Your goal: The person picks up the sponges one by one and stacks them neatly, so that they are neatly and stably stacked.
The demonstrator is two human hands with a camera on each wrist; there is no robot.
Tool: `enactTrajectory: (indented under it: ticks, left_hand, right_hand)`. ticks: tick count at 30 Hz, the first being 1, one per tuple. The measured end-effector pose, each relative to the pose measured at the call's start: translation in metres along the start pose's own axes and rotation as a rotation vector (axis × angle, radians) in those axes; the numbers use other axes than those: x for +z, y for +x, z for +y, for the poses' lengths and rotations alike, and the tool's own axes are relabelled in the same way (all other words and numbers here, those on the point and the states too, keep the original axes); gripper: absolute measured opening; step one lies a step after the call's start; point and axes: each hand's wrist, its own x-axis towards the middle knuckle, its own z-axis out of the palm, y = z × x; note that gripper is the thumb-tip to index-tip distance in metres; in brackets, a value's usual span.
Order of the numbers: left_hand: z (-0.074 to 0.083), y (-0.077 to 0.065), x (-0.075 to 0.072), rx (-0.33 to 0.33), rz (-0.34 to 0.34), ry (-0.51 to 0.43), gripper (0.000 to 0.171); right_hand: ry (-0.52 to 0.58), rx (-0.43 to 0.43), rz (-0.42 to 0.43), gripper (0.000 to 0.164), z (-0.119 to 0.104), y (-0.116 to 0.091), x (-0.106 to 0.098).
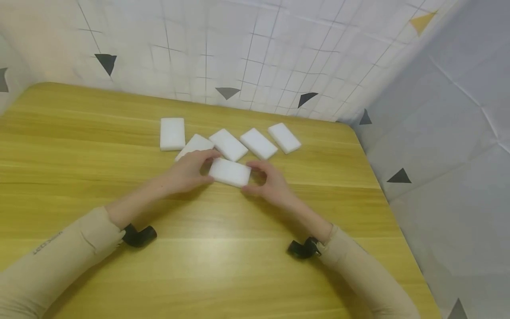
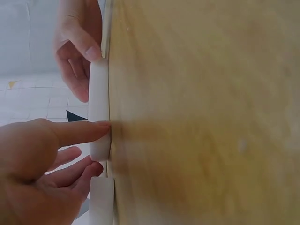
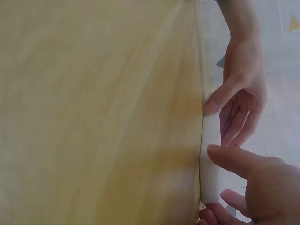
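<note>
A white rectangular sponge block [image 1: 229, 172] lies on the wooden table, between both hands. At its left end my left hand [image 1: 190, 173] holds it, thumb on the near long side and fingers at the far corner. My right hand [image 1: 271, 182] grips the right end likewise, its thumb at the near corner. In the left wrist view the block [image 2: 99, 110] stays flat along the tabletop, with both thumbs on its side. The right wrist view shows the same block [image 3: 210, 176] under the right thumb. Just beyond the left fingers lies another white block [image 1: 195, 145], partly hidden by that hand.
Behind the held block, several similar blocks are spread in a loose row: one upright at left [image 1: 172, 134], angled ones in the middle [image 1: 228, 145] and right [image 1: 284, 138]. The wooden table [image 1: 215, 274] meets a patterned white backdrop [image 1: 191, 40] at its far edge.
</note>
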Motion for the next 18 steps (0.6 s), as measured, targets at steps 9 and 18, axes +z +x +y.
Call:
enactTrajectory:
  ticks: [9,18]
  left_hand:
    - [-0.001,-0.006,-0.001,0.029,0.053,-0.020,0.060]
    - [0.004,-0.013,-0.002,0.040,0.068,-0.091,0.060]
  right_hand:
    - [0.013,-0.031,0.012,0.065,0.002,-0.001,0.001]
    - [0.061,-0.043,0.019,0.063,-0.002,-0.004,0.000]
